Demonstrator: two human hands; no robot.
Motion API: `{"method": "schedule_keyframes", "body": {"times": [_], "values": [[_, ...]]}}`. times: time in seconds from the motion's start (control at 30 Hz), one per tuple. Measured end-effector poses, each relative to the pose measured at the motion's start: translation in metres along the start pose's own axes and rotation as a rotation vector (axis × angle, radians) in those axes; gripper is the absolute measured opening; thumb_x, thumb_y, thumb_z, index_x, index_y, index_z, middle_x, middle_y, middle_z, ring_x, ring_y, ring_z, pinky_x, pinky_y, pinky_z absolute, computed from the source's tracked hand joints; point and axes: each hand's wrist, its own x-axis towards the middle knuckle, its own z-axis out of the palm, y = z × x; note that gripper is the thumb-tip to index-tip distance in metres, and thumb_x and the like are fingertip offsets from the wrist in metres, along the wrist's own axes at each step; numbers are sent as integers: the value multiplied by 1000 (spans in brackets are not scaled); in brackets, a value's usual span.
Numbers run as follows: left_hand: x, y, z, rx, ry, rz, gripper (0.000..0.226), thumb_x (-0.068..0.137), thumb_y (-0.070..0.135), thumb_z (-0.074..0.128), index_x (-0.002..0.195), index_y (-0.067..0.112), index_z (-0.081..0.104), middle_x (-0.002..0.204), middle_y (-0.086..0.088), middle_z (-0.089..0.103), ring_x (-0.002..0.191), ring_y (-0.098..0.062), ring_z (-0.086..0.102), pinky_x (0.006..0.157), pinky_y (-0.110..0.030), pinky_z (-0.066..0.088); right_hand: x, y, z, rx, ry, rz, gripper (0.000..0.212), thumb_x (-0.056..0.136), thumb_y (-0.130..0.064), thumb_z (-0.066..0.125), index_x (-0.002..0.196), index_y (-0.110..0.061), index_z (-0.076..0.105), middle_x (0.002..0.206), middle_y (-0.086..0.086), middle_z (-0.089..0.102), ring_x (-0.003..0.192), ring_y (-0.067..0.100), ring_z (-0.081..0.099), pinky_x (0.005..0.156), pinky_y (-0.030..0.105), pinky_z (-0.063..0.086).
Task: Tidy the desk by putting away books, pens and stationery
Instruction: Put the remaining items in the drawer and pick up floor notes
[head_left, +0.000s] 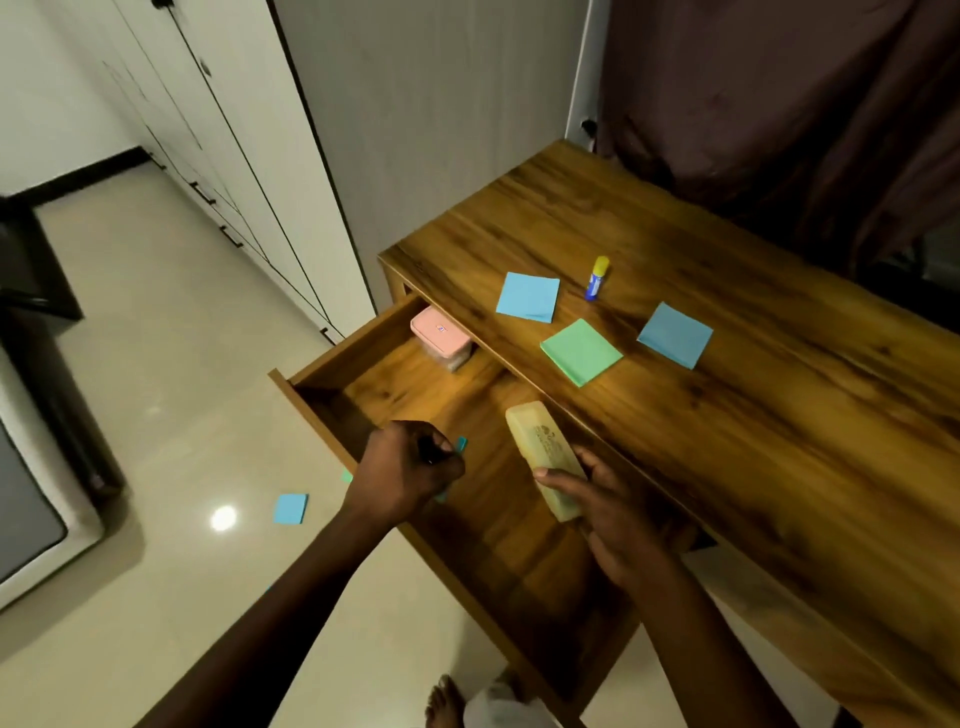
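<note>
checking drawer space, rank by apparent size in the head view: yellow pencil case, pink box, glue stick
1. yellow pencil case (nearest the camera, so flattered)
2. pink box (partly hidden)
3. glue stick

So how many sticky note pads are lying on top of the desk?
3: a blue pad left of the glue stick, a green pad nearer the drawer, a second blue pad to its right. A fourth pad lies on the floor.

Over open drawer: right hand round yellow case, left hand round teal bits.
</note>
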Motion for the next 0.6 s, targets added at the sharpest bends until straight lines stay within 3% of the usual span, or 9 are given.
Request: {"method": "schedule_keyframes", "body": {"times": [0.2,0.33,0.5,0.6], "values": [[40,-9,-22,18,28,-44,13,82,21,83,89,19,73,85,2,76,74,-13,75,69,-43,65,34,-14,35,74,53,28,65,89,-41,74,147,-28,47,117,-9,57,102,9,56,77,32,53],[54,-22,-30,28,33,-87,11,83,20,82,89,17,73,83,1,76,73,-13,75,68,-43,65,48,-8,55,24,86,51,64,89,-44,74,146,-31,47,127,-4,57,105,12,57,76,30,54],[90,-40,-58,44,13,-186,13,84,23,82,92,18,73,87,-1,76,74,-13,76,69,-37,65,79,-5,88,-80,67,62,34,92,-34,73,123,-31,59,106,-13,63,93,6,60,67,24,52],[111,-52,-78,76,-32,-187,14,84,21,82,95,16,75,87,0,76,69,-9,75,62,-24,62,99,3,120,-42,118,131,32,89,-29,77,118,-23,65,105,-8,69,94,11,65,66,25,54]]}}
